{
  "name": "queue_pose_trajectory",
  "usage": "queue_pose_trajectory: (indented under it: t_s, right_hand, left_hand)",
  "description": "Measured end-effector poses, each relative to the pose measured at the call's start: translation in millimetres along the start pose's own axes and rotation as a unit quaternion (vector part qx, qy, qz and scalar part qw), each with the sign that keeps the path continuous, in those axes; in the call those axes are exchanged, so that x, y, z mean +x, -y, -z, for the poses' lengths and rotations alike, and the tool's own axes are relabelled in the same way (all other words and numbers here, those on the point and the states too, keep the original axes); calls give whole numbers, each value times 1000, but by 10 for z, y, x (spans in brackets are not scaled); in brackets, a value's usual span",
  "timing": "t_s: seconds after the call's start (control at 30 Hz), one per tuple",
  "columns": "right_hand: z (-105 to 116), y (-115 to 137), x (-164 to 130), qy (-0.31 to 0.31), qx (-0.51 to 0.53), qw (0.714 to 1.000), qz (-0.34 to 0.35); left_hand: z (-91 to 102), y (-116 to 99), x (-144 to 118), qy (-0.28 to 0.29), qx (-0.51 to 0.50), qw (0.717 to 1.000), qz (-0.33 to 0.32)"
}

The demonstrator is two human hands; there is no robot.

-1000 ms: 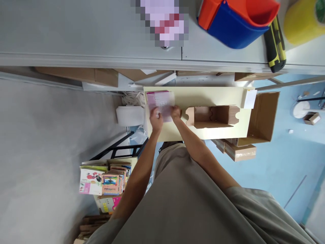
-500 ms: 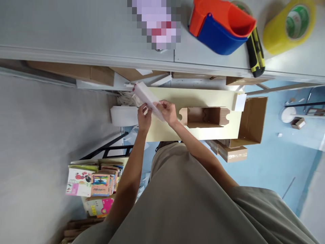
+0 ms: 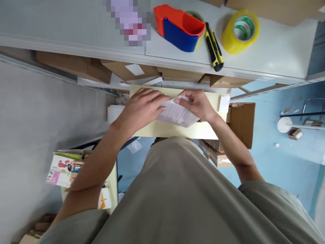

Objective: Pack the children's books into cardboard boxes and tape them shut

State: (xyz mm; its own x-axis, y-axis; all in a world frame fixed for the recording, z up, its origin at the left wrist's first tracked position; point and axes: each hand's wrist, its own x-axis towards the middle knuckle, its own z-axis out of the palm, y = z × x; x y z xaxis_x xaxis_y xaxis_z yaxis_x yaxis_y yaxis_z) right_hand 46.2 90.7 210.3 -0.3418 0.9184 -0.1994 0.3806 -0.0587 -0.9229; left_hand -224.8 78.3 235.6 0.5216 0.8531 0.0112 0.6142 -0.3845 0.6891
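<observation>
Starting at the far left, a stack of colourful booklets (image 3: pixel 63 167) sits low beside the person. Over the cream board (image 3: pixel 162 128), the left hand (image 3: pixel 142 108) now lies spread, fingers flat on the pale wrapped packet (image 3: pixel 177 115), where half a second ago it pinched a corner held in the air. The right hand (image 3: pixel 196 105) pinches the packet's far edge (it hides the brown carton seen earlier). So the packet has come down onto the board. Farther right on the shelf: tape dispenser (image 3: pixel 179 28), utility knife (image 3: pixel 214 47), yellow tape roll (image 3: pixel 240 32).
</observation>
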Motion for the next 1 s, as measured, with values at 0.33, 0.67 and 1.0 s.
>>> queue_pose_trajectory:
  t_s: [0.33,0.67,1.0]
  right_hand:
    - [800,-239,-698,39,-288,950,116]
    - [625,-813,-394,74,-366,924,78]
    - [520,-1099,-285,79,-312,947,13]
  left_hand:
    - [-658,-195,389,-7,17,1000,4]
    - [-1126,281,613,-2,-21,999,39]
    - [-1517,606,679,-8,-74,996,49]
